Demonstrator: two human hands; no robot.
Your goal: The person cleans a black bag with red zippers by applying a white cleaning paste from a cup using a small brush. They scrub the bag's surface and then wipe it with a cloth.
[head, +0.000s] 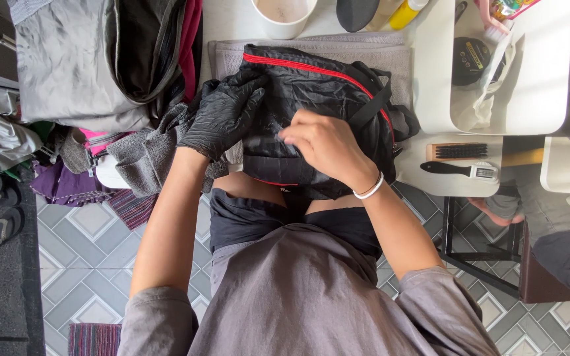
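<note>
The black bag (pixel 318 112) with red piping sits at the near edge of the counter (pixel 430 165), half on a grey towel (pixel 377 53) and partly hanging over the person's lap. It looks like thin nylon, so probably light, floppy and a bit slick; it will crumple wherever it gets pressed rather than hold a shape. Best places to grab it are likely the black strap on its right side or the piped seam, since the flat panels would just slide and bunch up.

The left hand (pixel 222 115), in a black glove, lies spread flat on the bag's left side, fingers splayed and pressing the fabric down. The right hand (pixel 324 145) is bare (white bracelet on the wrist) and has its fingers curled together on the middle of the bag. It seems to be pinching something small and dark, but the motion blur makes it impossible to say what.

Hard to read: the bag's underside and any zipper are hidden by the hands and folds. A grey cloth (pixel 146 155) sits bunched just left of the bag. Two brushes (pixel 460 161) lie near the counter's right edge, well clear of the hands. The white cup (pixel 284 16) at the far edge is cut off, and another person's leg shows at the right.
</note>
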